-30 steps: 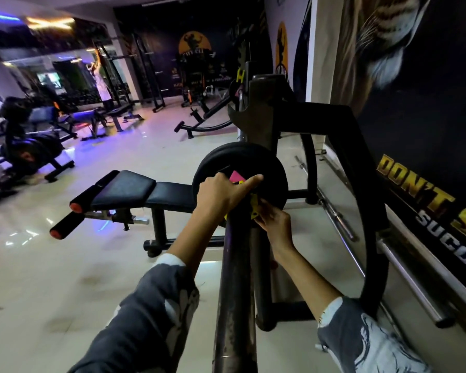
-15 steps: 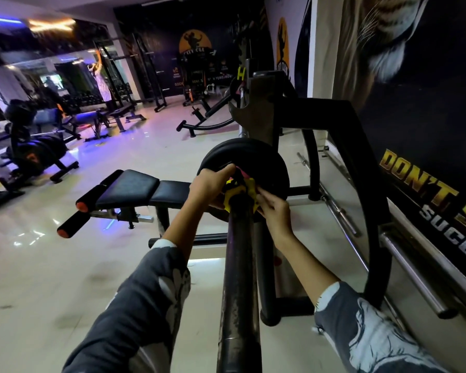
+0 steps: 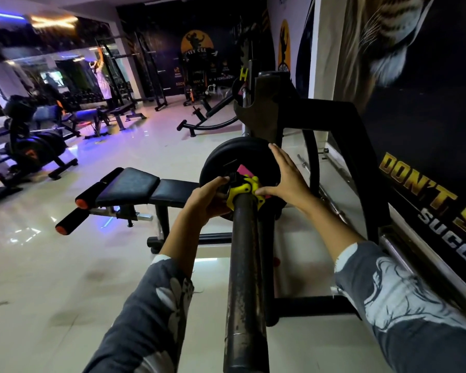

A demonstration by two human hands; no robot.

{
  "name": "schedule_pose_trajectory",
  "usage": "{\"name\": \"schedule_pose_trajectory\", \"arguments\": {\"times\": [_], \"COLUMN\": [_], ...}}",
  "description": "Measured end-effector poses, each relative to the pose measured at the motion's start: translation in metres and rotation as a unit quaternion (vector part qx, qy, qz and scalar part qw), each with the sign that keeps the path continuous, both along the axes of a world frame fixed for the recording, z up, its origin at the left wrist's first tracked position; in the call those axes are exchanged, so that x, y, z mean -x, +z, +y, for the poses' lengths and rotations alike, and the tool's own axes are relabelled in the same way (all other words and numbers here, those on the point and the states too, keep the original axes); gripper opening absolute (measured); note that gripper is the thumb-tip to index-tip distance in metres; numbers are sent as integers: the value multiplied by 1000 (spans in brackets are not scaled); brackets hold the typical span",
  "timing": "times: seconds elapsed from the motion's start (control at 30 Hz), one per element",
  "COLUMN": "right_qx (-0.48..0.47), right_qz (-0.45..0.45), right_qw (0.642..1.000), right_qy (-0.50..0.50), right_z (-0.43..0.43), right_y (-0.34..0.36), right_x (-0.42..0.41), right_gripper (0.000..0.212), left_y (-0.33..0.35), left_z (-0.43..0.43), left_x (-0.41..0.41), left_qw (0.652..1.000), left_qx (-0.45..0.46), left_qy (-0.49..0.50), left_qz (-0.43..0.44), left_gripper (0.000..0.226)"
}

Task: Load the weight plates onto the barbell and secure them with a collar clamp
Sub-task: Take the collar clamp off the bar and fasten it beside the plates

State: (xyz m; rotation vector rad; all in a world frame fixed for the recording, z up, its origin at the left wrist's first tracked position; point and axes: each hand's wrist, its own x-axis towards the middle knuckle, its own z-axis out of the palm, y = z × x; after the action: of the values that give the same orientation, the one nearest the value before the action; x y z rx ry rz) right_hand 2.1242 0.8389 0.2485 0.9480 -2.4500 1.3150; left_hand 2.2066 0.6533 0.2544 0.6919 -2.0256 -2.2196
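Clamping looks underway: left hand [image 3: 207, 196] grips the yellow collar clamp [image 3: 243, 190] on the barbell [image 3: 244, 265], right hand [image 3: 287, 180] presses flat-fingered on the weight plate [image 3: 228, 158] beyond; next, latch it tight.

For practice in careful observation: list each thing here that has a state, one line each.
weight plate: on the barbell, upright.
collar clamp: around the barbell, against the weight plate; lock unclear.
left hand: grips the collar clamp.
right hand: open, fingers flat on the weight plate.
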Motion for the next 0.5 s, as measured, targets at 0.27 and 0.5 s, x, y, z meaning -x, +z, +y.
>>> {"name": "schedule_pose_trajectory", "arguments": {"times": [0.27,0.5], "right_qx": [-3,-9], "right_qz": [28,-3], "right_qw": [1000,1000], "right_qy": [-4,-2], "right_z": [-4,0], "right_y": [-7,-5], "right_x": [8,0], "right_gripper": [110,108], "left_y": [-10,-1], "left_z": [3,17], "left_x": [-1,-24], "left_qw": [998,995], "left_qx": [-26,77], "left_qy": [49,49], "left_qz": [18,47], "left_gripper": [18,40]}}
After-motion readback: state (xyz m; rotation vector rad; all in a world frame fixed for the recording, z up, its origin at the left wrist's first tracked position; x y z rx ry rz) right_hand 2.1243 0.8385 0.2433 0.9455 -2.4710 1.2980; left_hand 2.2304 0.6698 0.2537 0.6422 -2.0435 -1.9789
